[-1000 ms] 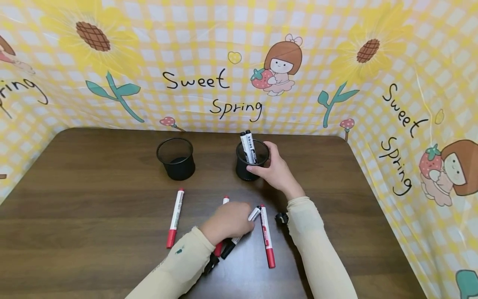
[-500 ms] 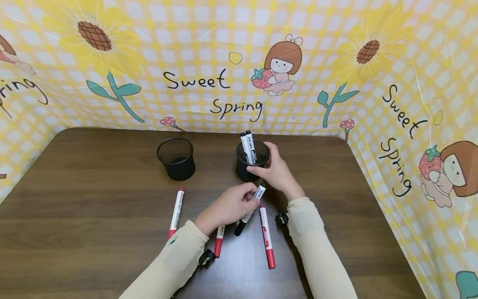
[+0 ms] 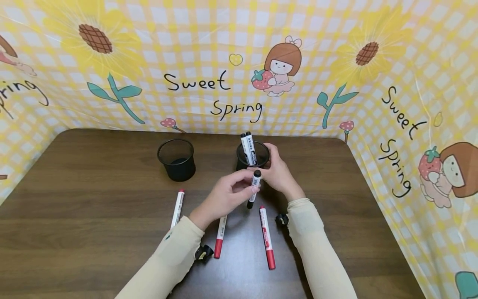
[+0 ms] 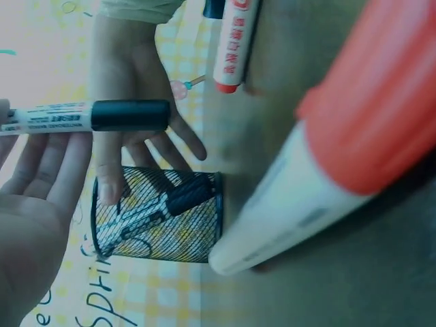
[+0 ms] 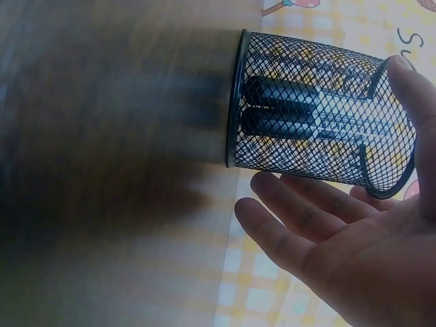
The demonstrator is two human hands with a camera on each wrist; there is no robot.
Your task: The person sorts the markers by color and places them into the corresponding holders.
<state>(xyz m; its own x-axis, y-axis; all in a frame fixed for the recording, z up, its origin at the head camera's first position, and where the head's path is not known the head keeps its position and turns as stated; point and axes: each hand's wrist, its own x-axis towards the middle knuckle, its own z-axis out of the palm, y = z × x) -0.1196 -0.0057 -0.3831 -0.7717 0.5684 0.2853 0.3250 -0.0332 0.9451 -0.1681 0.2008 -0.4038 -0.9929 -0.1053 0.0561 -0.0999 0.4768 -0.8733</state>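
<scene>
Pinched in my left hand (image 3: 224,195) is a black-capped marker (image 3: 256,181), held nearly upright just in front of the right mesh cup (image 3: 242,165). That cup stands on the table with two black-capped markers (image 3: 248,149) leaning inside. My right hand (image 3: 280,176) grips its right side, thumb at the near rim; in the right wrist view the fingers lie along the mesh (image 5: 300,109). The left wrist view shows the held marker (image 4: 88,117) level with the cup's upper part. Red-capped markers lie on the table: one at right (image 3: 266,236), one centre (image 3: 220,238), one at left (image 3: 177,207).
A second black mesh cup (image 3: 181,169) with nothing visible inside stands to the left on the brown wooden table (image 3: 93,199). Yellow checked cloth (image 3: 209,37) with printed flowers and figures rises behind the table and along its sides.
My left hand has lifted the black-capped marker from among the red ones, moved it toward the right cup and turned it more upright. My right hand has stayed on the cup.
</scene>
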